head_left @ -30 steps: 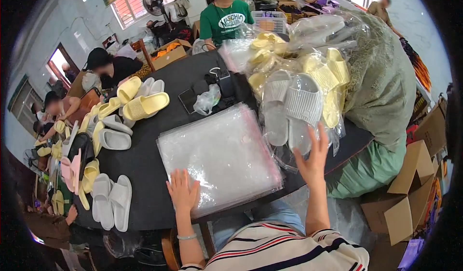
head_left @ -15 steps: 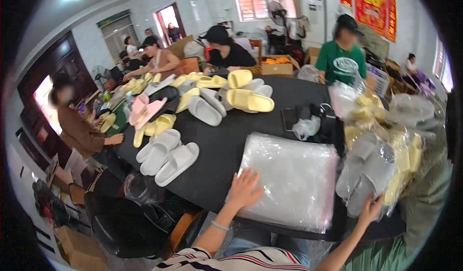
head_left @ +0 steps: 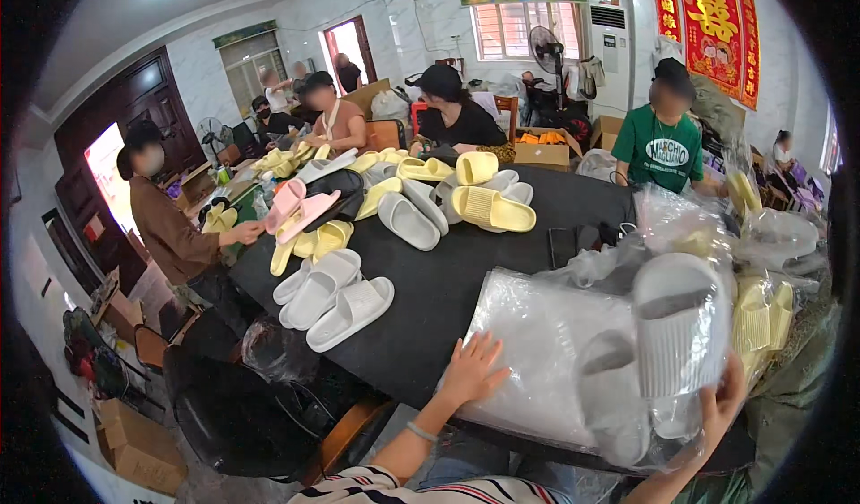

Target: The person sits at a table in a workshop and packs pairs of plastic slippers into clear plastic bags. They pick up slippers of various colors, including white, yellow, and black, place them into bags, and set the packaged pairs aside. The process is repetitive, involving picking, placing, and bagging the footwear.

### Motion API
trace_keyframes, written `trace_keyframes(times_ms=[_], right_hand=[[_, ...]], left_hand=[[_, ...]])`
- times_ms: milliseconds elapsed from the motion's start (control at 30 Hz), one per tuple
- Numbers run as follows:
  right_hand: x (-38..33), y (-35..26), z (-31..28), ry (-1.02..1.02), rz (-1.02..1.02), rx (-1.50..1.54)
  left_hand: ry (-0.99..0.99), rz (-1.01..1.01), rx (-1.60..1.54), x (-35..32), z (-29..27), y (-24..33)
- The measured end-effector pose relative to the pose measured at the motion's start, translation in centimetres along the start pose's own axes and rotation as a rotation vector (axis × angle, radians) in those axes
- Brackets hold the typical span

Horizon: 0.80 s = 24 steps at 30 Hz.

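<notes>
Right hand (head_left: 724,401) holds bagged grey slippers (head_left: 665,361) over clear bags (head_left: 528,343), left hand (head_left: 476,374) spread at their edge; I'd call this lifting, the next move wanting a steady grip.

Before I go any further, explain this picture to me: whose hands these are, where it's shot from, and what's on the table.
There is no machine here, just a person's two bare hands. A wide camera worn on their head looks down past them, which is why straight edges bend near the rim. The left hand rests on a stack of clear bags. The right hand holds bagged grey slippers. Across the dark table lie loose slippers in grey, yellow and pink.
</notes>
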State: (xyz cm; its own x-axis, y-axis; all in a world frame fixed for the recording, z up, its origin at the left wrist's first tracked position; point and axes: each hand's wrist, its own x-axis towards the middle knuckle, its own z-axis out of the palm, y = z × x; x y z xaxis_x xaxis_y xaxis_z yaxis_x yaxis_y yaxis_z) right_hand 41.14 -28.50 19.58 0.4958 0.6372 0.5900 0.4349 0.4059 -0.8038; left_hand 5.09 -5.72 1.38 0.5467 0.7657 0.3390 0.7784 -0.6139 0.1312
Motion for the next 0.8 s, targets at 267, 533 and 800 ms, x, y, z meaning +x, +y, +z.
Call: trace_keyframes(times_ms=[267,533,800], right_hand=[[9.5,11.8,10.0,-0.472,0.237,0.044],[5.6,17.3,8.0,-0.316,0.198,-0.258],[-1.4,13.2,6.0,-0.633,0.483,-0.107]], left_hand=[[-0.002,0.023,-0.024,0.0,0.3,-0.6],[-0.102,0.003,0.13,0.0,0.1,-0.1],[-0.079,-0.02,0.082,0.2,0.3,0.1]])
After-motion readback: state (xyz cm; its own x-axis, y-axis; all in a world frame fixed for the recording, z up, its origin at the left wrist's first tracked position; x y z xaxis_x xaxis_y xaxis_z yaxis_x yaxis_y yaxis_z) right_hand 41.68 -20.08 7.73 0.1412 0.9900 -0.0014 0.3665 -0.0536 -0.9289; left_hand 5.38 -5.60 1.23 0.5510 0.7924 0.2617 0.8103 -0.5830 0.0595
